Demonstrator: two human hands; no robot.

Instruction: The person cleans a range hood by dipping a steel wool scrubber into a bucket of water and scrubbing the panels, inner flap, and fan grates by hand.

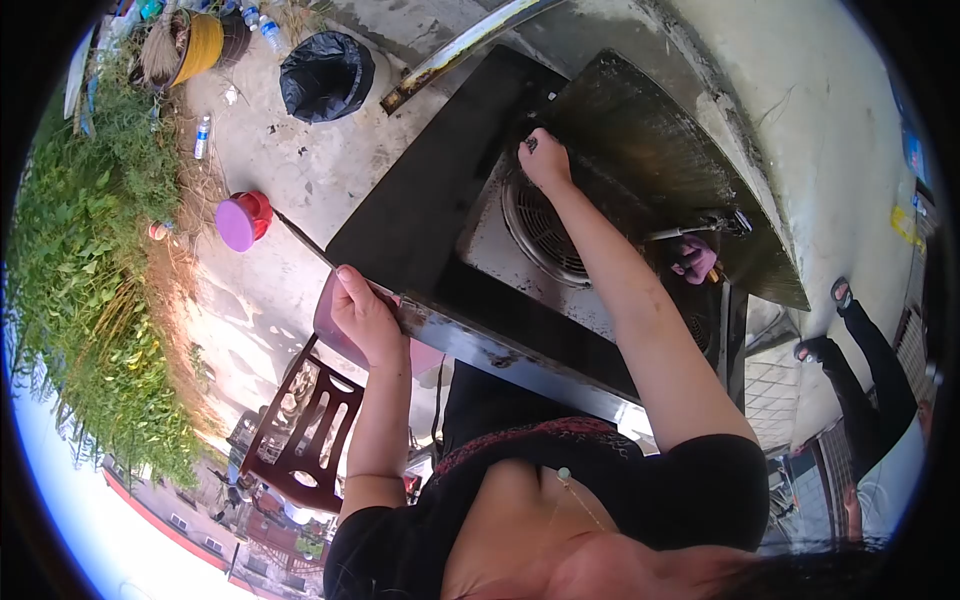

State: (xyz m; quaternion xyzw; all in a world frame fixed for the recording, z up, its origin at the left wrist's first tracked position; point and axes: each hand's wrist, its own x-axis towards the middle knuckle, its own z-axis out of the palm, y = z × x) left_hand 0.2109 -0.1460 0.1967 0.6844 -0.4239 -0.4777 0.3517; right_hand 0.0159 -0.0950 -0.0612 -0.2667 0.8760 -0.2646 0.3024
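Note:
A large black metal appliance with a round vented fan opening lies in front of me. My left hand is at its near left corner, thumb up, fingers curled around the edge. Over the fan opening, toward the far side, my right hand is closed in a fist around something dark and too small to make out. A dark, greasy panel stands along the right side. Near it lie a purple cloth and a metal-ended tool.
A black-lined bin stands at the upper left, near a rusty metal bar. A red container with a purple top and a brown chair are on the left. Another person's legs show at the right.

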